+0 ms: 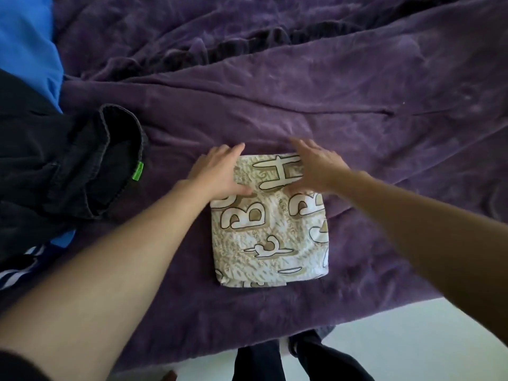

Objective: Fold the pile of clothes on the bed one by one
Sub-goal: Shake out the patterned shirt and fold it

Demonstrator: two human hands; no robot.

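A white garment with beige letter prints [270, 229] lies folded into a neat square on the purple blanket [357, 119], near the bed's front edge. My left hand [220, 171] rests flat on its far left corner, fingers straight and thumb on the cloth. My right hand [316, 167] presses flat on its far right corner, a little blurred. A pile of unfolded clothes lies at the left: black jeans with a green tag [82, 171], a blue garment [27, 45] and a blue-and-white striped piece [19, 264].
The blanket is rumpled into dark folds toward the back. The bed's front edge runs along the bottom, with pale floor [426, 339] beyond it at the lower right. My dark trouser legs [275, 358] stand against the bed.
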